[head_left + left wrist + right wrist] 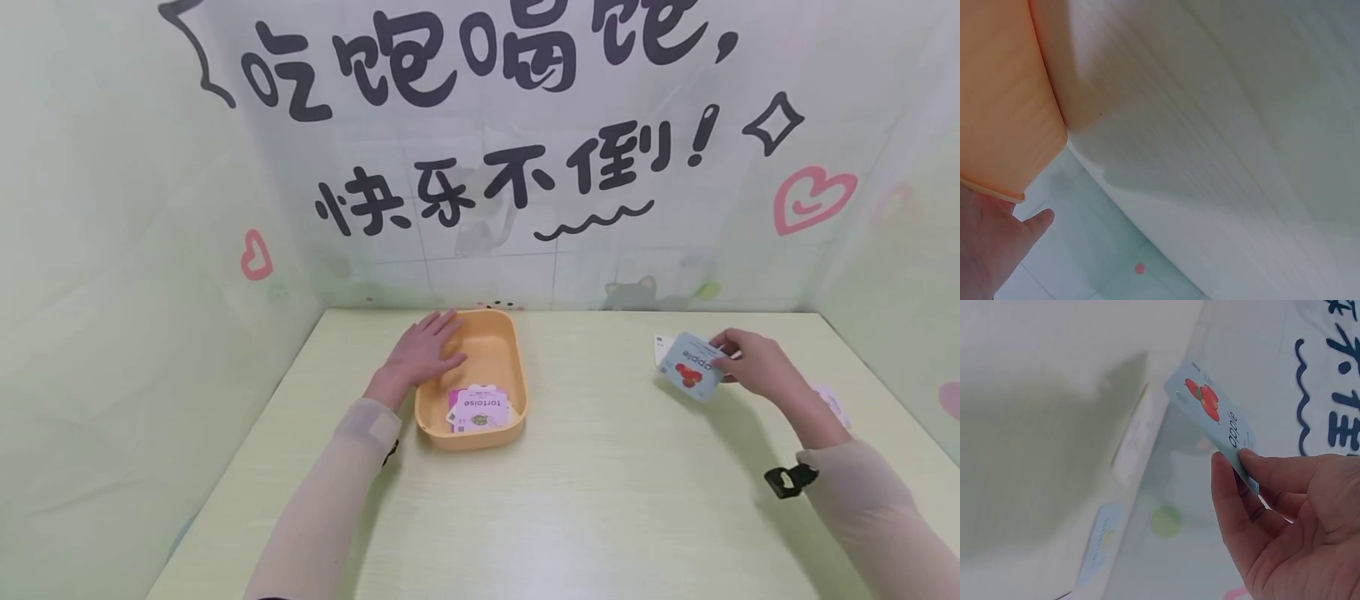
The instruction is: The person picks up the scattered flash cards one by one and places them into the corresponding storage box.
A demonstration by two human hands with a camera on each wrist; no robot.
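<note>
Right arm stretched far right, my right hand [752,363] pinches the apple card [688,372], jutting left — left hand [420,353] open, fingers spread over orange tray [487,346]'s left rim.

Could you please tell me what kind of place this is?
It may be a small indoor booth for tabletop work: a pale table, wall coverings on three sides, and an orange bin of picture cards.

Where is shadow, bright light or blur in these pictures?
Head view: bright patch on the table, soft shadow beside the right sleeve; left wrist view: dim, shadow beside the tray; right wrist view: broad shadow, held card sharper, other cards pale and blurred.
</note>
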